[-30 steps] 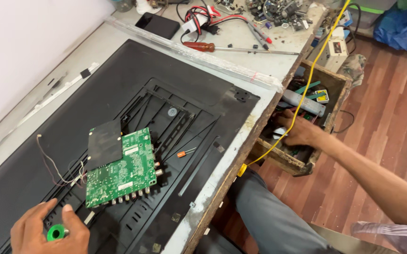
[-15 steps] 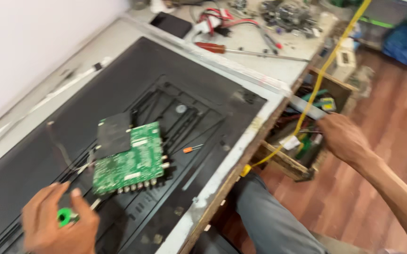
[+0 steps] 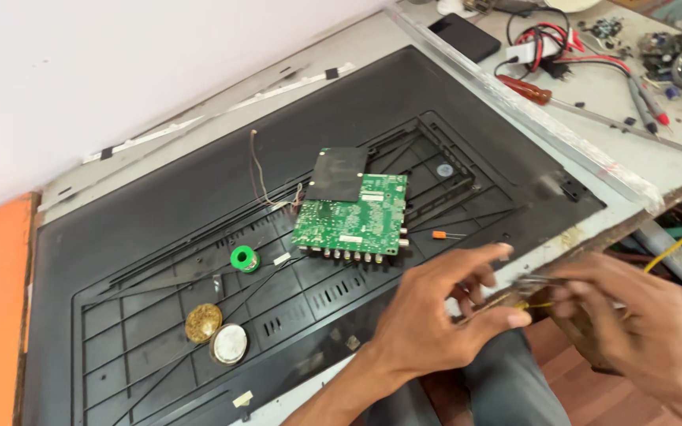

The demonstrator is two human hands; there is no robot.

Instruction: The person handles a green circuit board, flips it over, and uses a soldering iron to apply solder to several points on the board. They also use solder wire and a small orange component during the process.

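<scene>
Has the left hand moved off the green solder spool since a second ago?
Yes. The left hand left the green solder spool lying left of the green circuit board and moved right, toward the right hand.

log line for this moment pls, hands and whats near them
left hand empty, fingers spread | right hand pinching small blurred item | green circuit board on black panel
</scene>
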